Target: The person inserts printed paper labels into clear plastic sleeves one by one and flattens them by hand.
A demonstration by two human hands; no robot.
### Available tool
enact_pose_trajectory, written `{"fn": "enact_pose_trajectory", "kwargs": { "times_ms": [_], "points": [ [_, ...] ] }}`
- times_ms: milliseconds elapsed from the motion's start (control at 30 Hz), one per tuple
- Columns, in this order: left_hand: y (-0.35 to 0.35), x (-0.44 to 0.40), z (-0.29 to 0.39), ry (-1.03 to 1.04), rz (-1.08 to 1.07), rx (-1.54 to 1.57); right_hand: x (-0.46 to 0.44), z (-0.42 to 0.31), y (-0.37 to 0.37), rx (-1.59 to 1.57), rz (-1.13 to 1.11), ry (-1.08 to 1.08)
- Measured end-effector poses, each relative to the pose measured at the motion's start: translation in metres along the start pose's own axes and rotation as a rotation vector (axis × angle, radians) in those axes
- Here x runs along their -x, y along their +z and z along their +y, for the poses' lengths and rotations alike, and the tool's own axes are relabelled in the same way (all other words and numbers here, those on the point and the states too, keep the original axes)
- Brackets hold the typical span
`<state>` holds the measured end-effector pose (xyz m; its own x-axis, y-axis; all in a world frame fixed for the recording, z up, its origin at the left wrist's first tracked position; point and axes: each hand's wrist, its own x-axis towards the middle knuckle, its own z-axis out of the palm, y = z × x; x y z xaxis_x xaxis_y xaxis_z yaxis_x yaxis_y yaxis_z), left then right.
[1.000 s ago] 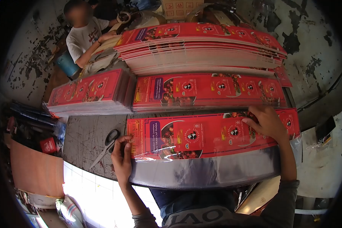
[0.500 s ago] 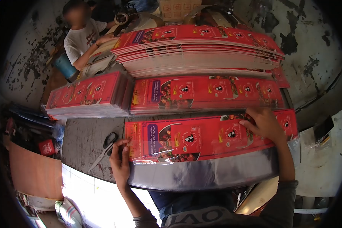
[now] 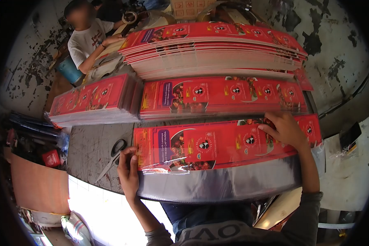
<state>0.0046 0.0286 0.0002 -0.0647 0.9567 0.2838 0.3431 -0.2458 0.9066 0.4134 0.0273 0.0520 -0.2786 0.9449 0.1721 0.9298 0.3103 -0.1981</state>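
A long red printed sheet [image 3: 225,143] with food pictures and panda logos lies crosswise in front of me, its lower part under shiny clear plastic. Below it, a stack of clear plastic sleeves [image 3: 221,186] shows along the table's near edge. My left hand [image 3: 128,170] is closed at the sheet's left edge, fingers curled and thumb raised beside it. Over the sheet's far right part, my right hand [image 3: 286,131] has its fingers bent at the far edge and its thumb on the print. Scissors [image 3: 112,160] with black handles rest left of my left hand.
Behind the sheet stand a sleeved red stack [image 3: 225,96], a shorter stack [image 3: 92,98] at left, and a tall pile of red sheets [image 3: 217,53]. Another person [image 3: 88,39] at the back left has a hand near that pile. Dark wooden table [image 3: 86,143] shows around the scissors.
The view has shifted very slightly. Both my hands keep almost the same places on the red sheet. The other person's arm has moved a little.
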Motion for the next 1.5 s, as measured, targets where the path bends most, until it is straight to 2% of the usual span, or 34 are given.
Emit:
{"fn": "enact_pose_trajectory", "kwargs": {
  "times_ms": [500,700,933,1433,1500],
  "points": [
    [-0.001,0.0001,-0.0024,-0.016,-0.021,0.02,0.0006,0.0003,0.0012,-0.004,0.034,-0.034],
    [-0.0005,0.0003,0.0039,-0.02,-0.023,-0.011,-0.0018,-0.0009,-0.0013,-0.117,-0.046,0.036],
    [-0.0006,0.0005,0.0028,-0.034,-0.007,-0.035,-0.003,-0.0024,-0.0041,-0.041,-0.043,0.018],
    [-0.0002,0.0007,0.0019,-0.03,-0.012,0.021,-0.0035,-0.0009,-0.0011,-0.088,-0.125,0.057],
    [-0.0004,0.0007,0.0026,-0.031,-0.016,0.005,-0.0038,0.0,0.0009,-0.075,-0.041,-0.007]
  ]
}}
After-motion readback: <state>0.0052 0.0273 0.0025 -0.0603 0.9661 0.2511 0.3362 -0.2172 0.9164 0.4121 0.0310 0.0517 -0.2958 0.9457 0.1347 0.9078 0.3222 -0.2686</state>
